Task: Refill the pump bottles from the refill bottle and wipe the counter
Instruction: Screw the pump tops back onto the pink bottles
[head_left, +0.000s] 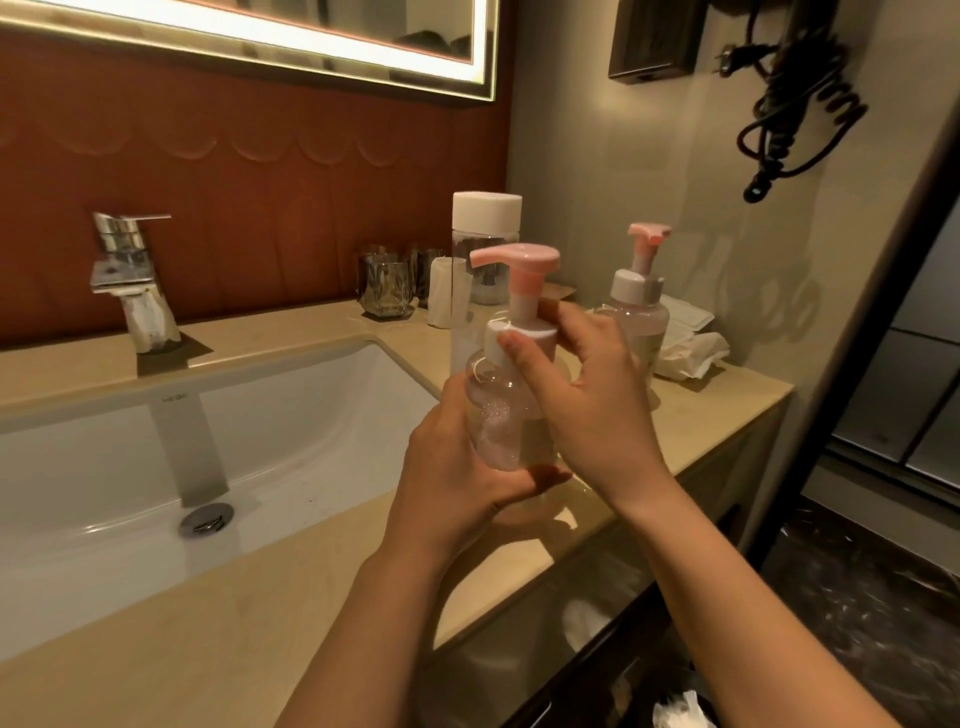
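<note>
The near pump bottle (511, 415) has a clear body, a white collar and a pink pump head. The far pump bottle (638, 317) has the same colours. The refill bottle (485, 244) is clear with a white cap. The counter (234, 649) is beige, the sink (311, 415) white, the faucet (130, 270) chrome. The wall panel (260, 182) is reddish brown with a scalloped pattern. The tissue (691, 356) is white, the coiled cord (795, 104) black

Clear pump bottle (501, 415) held upright, capped refill bottle (485, 228) behind

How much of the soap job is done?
Nothing looks finished. The left hand holds a pump bottle while the right hand grips its white collar. The refill bottle stands capped, the second pump bottle waits behind, and the tissue lies on the counter, so wiping remains.
</note>
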